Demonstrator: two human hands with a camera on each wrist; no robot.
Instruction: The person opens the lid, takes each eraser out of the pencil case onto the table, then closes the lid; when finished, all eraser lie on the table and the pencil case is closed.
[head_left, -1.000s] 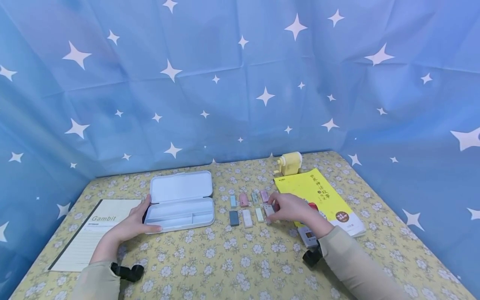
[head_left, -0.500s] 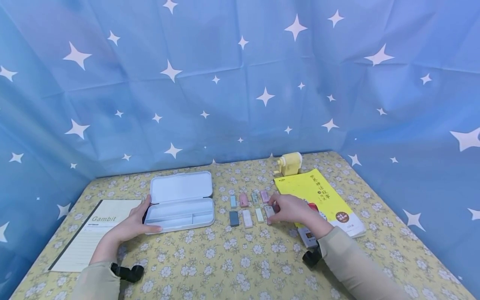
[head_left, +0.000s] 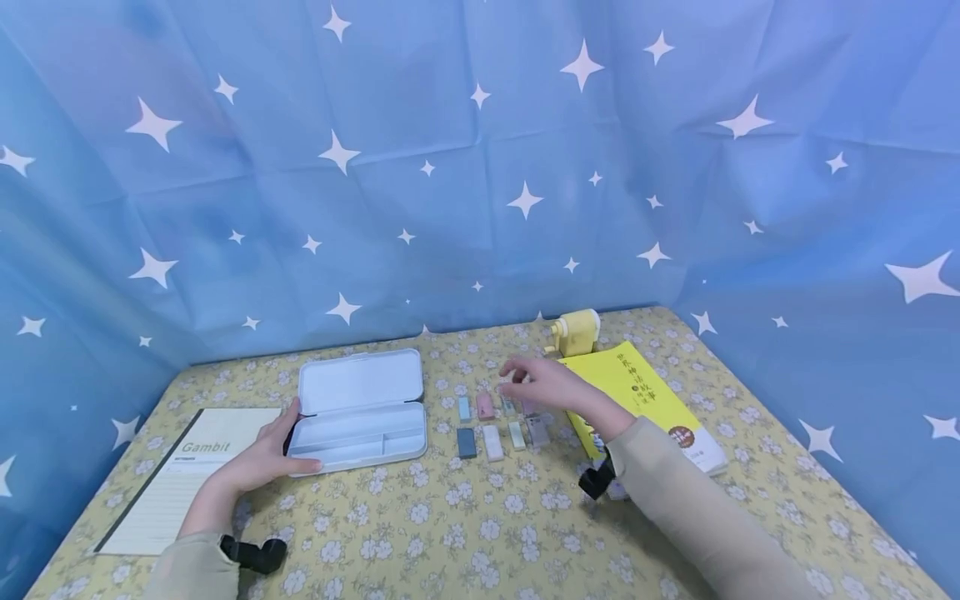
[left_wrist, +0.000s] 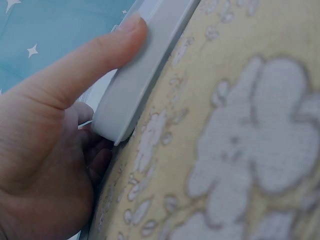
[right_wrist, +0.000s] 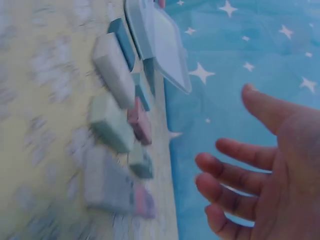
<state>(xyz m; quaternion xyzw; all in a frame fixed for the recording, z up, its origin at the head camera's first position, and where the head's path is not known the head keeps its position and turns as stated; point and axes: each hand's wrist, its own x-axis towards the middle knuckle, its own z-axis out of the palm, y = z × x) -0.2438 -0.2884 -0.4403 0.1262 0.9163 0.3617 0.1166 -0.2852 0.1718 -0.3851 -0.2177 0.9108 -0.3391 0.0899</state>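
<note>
My left hand [head_left: 258,457] holds the left end of a white, lidded pencil case [head_left: 371,461], which stands open with bare compartments. In the left wrist view the thumb lies along the case's front wall [left_wrist: 145,75] while the other fingers bend round its corner. My right hand [head_left: 551,385] is raised over the back right of two rows of small erasers, with nothing in it. In front are a dark blue eraser [head_left: 467,443], a white one [head_left: 492,443], a pale green one [head_left: 517,436] and a greyish one [head_left: 537,431]. Behind them sit a light blue eraser [head_left: 464,407] and a pink one [head_left: 485,406]; my hand partly hides others.
A notebook [head_left: 180,479] lies left of the case, partly under my left forearm. On the right lies a yellow book [head_left: 637,383], with a yellow pencil sharpener [head_left: 577,333] behind it. A starry blue curtain [head_left: 450,208] hangs beyond the flowered tablecloth [head_left: 420,542].
My right hand has let go of the greyish eraser at the front right and risen up and to the left. The left hand still holds the case. The head view has tilted slightly.
</note>
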